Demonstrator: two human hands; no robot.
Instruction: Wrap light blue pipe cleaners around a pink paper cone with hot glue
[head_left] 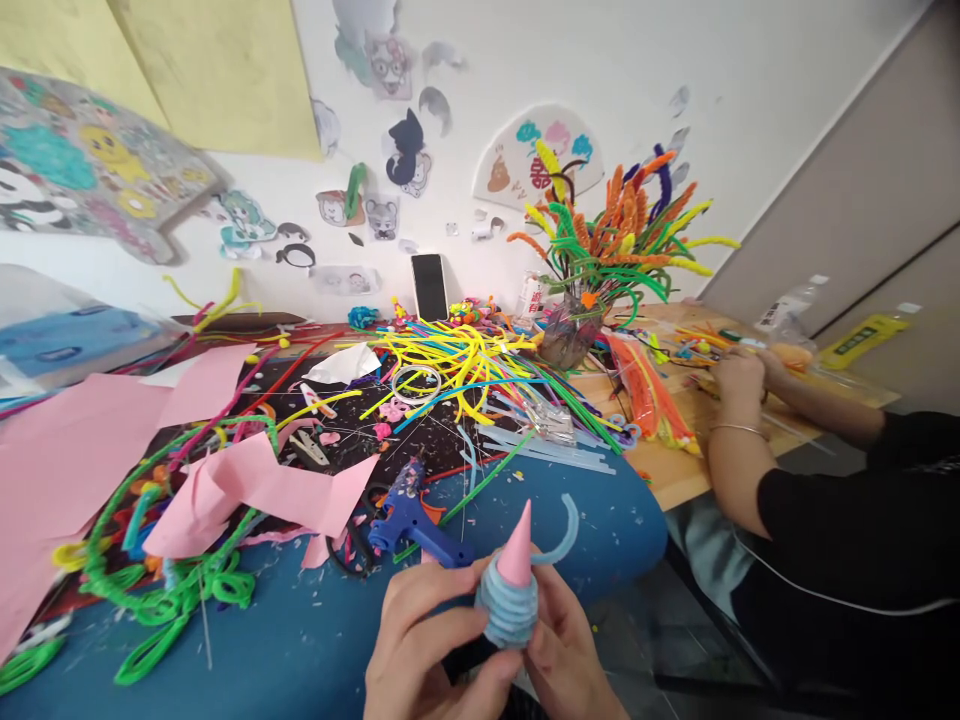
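Note:
Between my two hands is a pink paper cone [516, 550] with its tip pointing up. A light blue pipe cleaner [510, 607] is coiled in several rows around its lower part, and its loose end curls up to the right. My left hand [431, 635] pinches the coil from the left with thumb and fingers. On the other side, the fingers of my right hand [564, 640] close on the coil, partly hidden behind the cone. A blue glue gun [420, 525] lies just beyond my left hand, beside dark-handled scissors [352, 545].
Pink paper sheets [97, 440] and green pipe cleaners [112, 560] cover the left. Yellow pipe cleaners [450, 360] lie mid-table, with a phone [430, 287] behind. A vase [568, 330] holds pipe-cleaner stems. At right, another person's hands [739, 375] work at the wooden table.

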